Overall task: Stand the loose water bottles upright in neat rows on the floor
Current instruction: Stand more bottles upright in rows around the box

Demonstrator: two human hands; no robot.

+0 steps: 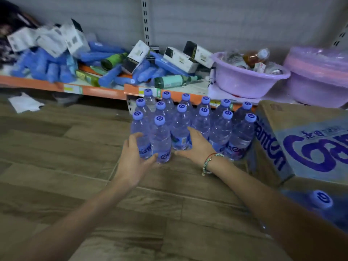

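Bottles: clear plastic water bottles with purple caps (190, 121) stand upright in rows on the wood-look floor (56, 151), just before the orange-edged low shelf (105, 91).
Left hand (134, 157): its grip is released, fingers straight against the front-left bottle (160, 142).
Right hand (197, 146): grip released too, fingers laid flat on the neighbouring bottle (180, 129); a beaded bracelet (208, 162) circles the wrist.
Right side: a printed cardboard carton (301, 140) touches the rows.
Shelf: a lilac plastic basin (244, 80).

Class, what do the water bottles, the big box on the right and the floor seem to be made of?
Water bottles: clear glossy plastic, see-through with highlights. Box: brown printed cardboard, matte, folded edges. Floor: wood-look planks, possibly laminate or tile; grain and seams show.
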